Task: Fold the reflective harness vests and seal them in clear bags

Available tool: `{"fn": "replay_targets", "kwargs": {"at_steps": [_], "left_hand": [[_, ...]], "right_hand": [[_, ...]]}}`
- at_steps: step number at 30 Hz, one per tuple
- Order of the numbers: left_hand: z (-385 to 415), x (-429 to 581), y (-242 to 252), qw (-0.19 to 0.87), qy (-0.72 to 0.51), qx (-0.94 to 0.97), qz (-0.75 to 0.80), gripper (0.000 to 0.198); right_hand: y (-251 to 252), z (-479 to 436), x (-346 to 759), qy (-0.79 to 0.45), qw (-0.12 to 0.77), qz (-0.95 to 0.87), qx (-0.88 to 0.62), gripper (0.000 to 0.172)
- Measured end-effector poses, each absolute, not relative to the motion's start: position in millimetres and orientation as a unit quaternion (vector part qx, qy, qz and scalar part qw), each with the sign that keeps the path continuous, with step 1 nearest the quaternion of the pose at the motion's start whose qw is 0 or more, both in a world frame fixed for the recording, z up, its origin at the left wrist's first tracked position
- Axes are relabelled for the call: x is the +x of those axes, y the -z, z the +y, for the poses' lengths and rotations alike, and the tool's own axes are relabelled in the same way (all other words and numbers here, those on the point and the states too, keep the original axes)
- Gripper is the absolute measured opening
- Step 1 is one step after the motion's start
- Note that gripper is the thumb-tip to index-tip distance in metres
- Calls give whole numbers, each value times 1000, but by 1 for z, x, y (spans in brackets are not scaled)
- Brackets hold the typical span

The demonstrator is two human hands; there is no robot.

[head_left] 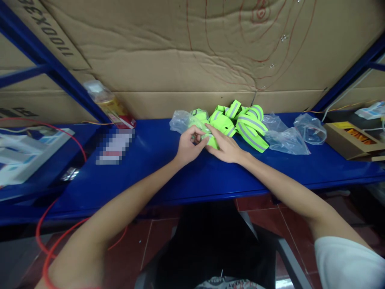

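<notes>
- Reflective bands (pixel 245 120), neon green with grey stripes, lie heaped at the back of a blue table (pixel 144 172), against cardboard sheets (pixel 168 60).
- Clear bags (pixel 288 140) lie just right of the heap; red floor tiles (pixel 264 216) show below.
- Left hand (pixel 188 147) fingers pinch shut on the heap's near end.
- Right hand (pixel 226 149) fingers lie stretched flat, pressing that same end.

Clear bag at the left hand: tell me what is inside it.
Through the plastic of the clear bag a folded neon-green reflective band shows. The left hand and right hand cover the bag's mouth, so whether the band is fully inside cannot be seen.
</notes>
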State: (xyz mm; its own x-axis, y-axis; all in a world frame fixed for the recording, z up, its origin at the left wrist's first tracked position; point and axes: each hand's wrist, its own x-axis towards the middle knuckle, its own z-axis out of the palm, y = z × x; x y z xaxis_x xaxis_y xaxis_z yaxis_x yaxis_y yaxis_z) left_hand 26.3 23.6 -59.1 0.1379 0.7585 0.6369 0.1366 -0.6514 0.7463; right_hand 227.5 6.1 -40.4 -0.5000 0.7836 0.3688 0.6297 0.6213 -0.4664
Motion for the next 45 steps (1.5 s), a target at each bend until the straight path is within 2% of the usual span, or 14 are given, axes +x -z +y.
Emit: {"fn": "replay_targets", "kwargs": {"at_steps": [3,8,12,16,22,27,32,38,45], "left_hand": [[23,25,60,243,-590,709,300,18],[24,24,58,48,-600,757,255,14],[28,18,59,-60,-540,806,235,13],[31,15,61,-135,-486,829,242,21],[28,14,59,-55,-504,818,272,17],[28,13,57,-28,-530,806,261,27],[36,6,57,-86,-522,828,186,25],[37,3,56,-160,-480,841,192,26],[34,9,57,-20,-500,841,205,36]], "right_hand": [[46,15,232,-174,314,-853,-379,70],[54,27,230,-217,385,-818,-369,66],[59,35,227,-232,432,-796,-355,66],[61,38,226,-233,448,-787,-354,53],[61,37,223,-234,471,-769,-363,50],[63,38,222,-241,485,-760,-359,42],[66,41,221,-241,483,-755,-373,43],[69,44,221,-255,486,-748,-373,41],[70,48,222,-287,509,-730,-354,37]]}}
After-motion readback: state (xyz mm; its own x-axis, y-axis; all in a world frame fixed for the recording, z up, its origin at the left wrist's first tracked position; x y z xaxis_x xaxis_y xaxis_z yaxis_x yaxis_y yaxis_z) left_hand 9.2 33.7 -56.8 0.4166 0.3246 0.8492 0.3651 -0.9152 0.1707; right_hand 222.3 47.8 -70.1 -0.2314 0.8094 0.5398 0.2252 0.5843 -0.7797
